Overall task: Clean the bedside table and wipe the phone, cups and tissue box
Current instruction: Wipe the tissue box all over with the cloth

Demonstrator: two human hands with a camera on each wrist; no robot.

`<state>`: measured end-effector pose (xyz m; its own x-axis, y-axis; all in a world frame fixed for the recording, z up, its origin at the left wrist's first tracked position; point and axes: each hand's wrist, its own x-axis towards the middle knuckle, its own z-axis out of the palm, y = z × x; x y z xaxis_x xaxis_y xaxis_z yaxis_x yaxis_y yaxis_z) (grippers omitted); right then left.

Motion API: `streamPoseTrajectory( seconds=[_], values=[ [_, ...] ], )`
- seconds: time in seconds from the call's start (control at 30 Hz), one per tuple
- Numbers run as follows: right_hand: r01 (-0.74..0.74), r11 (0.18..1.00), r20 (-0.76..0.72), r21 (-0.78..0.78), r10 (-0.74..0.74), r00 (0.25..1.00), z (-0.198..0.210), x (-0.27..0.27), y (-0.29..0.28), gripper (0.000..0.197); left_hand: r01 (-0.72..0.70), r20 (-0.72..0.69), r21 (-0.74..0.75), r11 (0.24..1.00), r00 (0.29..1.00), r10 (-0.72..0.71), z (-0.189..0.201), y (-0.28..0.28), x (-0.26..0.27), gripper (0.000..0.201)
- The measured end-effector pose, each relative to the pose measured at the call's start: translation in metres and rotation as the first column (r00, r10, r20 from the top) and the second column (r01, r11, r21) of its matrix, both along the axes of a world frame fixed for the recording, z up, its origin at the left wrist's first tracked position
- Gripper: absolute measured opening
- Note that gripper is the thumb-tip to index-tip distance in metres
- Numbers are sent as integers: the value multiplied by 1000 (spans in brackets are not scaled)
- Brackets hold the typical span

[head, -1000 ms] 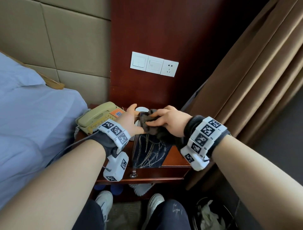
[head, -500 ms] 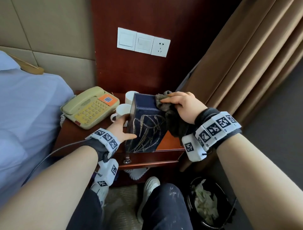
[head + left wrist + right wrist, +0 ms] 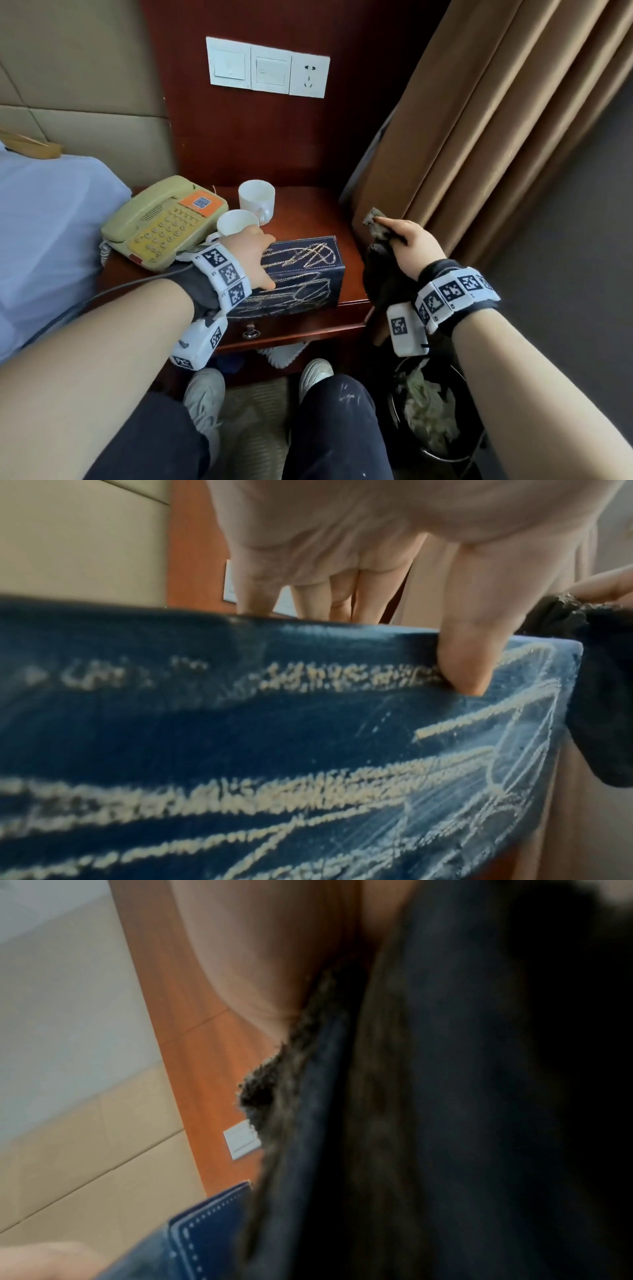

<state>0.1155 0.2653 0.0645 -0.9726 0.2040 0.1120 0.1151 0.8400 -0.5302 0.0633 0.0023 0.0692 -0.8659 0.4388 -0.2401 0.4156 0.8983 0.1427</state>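
A dark blue tissue box [image 3: 305, 274] with gold line patterns lies flat at the front of the red-brown bedside table [image 3: 308, 212]. My left hand [image 3: 253, 253] grips its left end, thumb [image 3: 469, 656] on the front face and fingers over the top edge of the tissue box [image 3: 274, 750]. My right hand [image 3: 407, 246] hangs off the table's right edge and pinches a dark cloth [image 3: 380, 274], which fills the right wrist view as the dark cloth [image 3: 445, 1096]. A beige phone [image 3: 164, 219] and two white cups [image 3: 257, 197] [image 3: 236, 222] stand behind the box.
Brown curtain [image 3: 479, 137] hangs close to the right of the table. Bed with blue sheet [image 3: 44, 240] borders the left. Switches and a socket [image 3: 267, 70] sit on the wall panel. A waste bin [image 3: 428, 411] with crumpled paper stands under my right wrist.
The tissue box stood on end half a second ago and now lies flat. My right hand has left the box and moved right with the cloth. My left hand stays on the box.
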Motion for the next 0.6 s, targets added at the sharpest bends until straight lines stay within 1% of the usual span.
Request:
streamPoseTrajectory(
  seconds=[0.07, 0.13, 0.2, 0.27, 0.33, 0.4, 0.47, 0.53, 0.6],
  values=[
    [-25, 999, 36, -38, 26, 999, -16, -5, -2, 49, -17, 24, -71, 997, 1000, 19, -7, 3, 0, 79],
    [-49, 997, 57, -61, 52, 997, -30, -16, -8, 48, -36, 26, -92, 995, 999, 39, -13, 4, -2, 80],
    [-62, 997, 44, -52, 64, 997, -36, -29, -16, 49, -51, 27, -89, 995, 998, 54, -17, 5, -5, 80],
    [-79, 997, 25, -1, 79, 997, -38, -42, -27, 47, -65, 28, -68, 996, 997, 67, -21, 5, -7, 80],
    [-149, 983, 101, 104, 139, 985, -39, -52, -39, 45, -81, 34, -38, 996, 996, 83, -27, 4, -9, 81],
    [-236, 950, 209, 204, 194, 958, -40, -54, -47, 48, -102, 35, -7, 995, 994, 102, -32, 2, -8, 81],
    [-295, 911, 248, 287, 226, 942, -35, -45, -50, 49, -103, 27, 14, 995, 994, 102, -34, 2, -7, 81],
    [-394, 829, 244, 398, 318, 916, -26, -28, -48, 47, -90, 11, 35, 995, 996, 90, -36, 2, -6, 81],
    [-520, 732, 303, 440, 424, 853, -17, -14, -43, 43, -86, 5, 52, 995, 996, 86, -35, 1, -5, 81]
  ],
)
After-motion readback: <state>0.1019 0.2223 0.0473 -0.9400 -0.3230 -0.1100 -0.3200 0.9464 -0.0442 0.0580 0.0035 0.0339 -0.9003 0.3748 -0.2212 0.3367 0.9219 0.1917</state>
